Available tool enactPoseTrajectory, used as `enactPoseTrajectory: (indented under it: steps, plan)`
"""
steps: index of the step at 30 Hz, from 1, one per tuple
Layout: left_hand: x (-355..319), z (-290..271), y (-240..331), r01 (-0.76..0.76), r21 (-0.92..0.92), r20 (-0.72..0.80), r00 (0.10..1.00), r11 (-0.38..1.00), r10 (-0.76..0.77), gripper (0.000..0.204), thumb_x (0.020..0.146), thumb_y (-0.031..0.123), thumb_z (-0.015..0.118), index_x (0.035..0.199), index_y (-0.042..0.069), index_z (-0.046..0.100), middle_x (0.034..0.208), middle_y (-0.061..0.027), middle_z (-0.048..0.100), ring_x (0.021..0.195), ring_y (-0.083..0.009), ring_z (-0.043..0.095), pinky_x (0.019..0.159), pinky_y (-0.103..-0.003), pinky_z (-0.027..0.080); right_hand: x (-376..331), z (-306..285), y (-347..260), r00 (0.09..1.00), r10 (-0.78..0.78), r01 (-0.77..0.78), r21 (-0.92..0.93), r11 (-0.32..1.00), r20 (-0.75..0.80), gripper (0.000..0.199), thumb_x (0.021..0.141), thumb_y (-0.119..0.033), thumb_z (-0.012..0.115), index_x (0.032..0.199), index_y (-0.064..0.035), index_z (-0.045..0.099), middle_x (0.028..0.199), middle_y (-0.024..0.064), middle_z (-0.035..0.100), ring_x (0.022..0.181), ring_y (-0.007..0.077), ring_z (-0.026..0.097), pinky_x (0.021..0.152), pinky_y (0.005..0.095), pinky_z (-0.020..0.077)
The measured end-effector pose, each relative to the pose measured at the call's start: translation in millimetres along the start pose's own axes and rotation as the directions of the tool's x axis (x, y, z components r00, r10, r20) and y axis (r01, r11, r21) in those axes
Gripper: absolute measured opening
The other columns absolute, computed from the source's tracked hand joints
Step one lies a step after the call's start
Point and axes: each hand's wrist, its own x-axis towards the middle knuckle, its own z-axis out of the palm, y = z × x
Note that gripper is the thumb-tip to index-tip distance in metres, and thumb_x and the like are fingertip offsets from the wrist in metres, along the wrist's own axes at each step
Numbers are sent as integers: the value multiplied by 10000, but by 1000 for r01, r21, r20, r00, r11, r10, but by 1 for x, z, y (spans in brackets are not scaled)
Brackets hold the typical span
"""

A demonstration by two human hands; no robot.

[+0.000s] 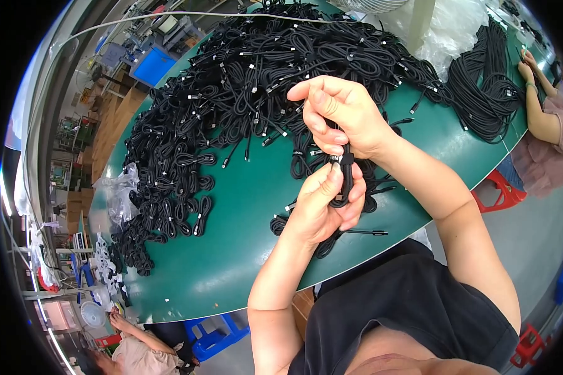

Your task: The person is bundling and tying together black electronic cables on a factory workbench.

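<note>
Above the near part of the green table, my left hand [322, 203] is closed around the lower part of a coiled black cable bundle [347, 182]. A black strap with pale printing wraps the bundle's middle. My right hand [351, 117] closes on the bundle's upper end at the strap, its index finger curled over. Whether the right fingers pinch the strap or the cable itself is partly hidden. Just beyond and below my hands lie loose black cables with metal plugs, one plug [380, 233] pointing right.
A large pile of black cables [263, 75] covers the far side of the table [244, 256]. Rows of bundled cables [169, 212] lie left, beside a clear plastic bag [124, 194]. A thick cable coil [485, 81] lies right. Co-workers sit at right [547, 115] and lower left [147, 350].
</note>
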Motion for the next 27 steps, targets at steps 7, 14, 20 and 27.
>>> enactPoseTrajectory:
  steps: [7,14,20,27]
  plan:
    - [3,-20,5,38,131,63,997,991,-47,242,918,268,491,976,35,468,657,-37,444,451,-66,353,366,-164,271,2,1,5,996,-24,12,-131,991,-87,270,916,-222,503,1013,24,555,648,34,524,427,47,394,371,191,356]
    - [-2,-15,8,-34,526,-128,985,850,119,221,917,245,494,941,26,472,635,-21,451,466,-69,363,412,-191,299,6,-4,4,998,-50,59,-204,977,50,343,896,-254,539,1099,22,529,762,51,571,572,97,543,550,225,473]
    - [8,-33,3,-27,990,110,774,-141,623,188,894,145,514,954,-17,440,684,-104,541,563,-187,529,519,-321,416,3,0,12,988,-153,152,-299,942,21,447,845,-250,620,1163,37,490,925,82,586,848,132,584,755,271,497]
    - [4,-12,6,0,948,-136,905,320,402,269,883,204,549,999,-20,453,767,-94,585,659,-191,597,577,-322,472,4,4,16,959,-166,132,-158,979,-228,244,860,-160,599,999,37,562,659,12,541,517,51,479,484,201,425]
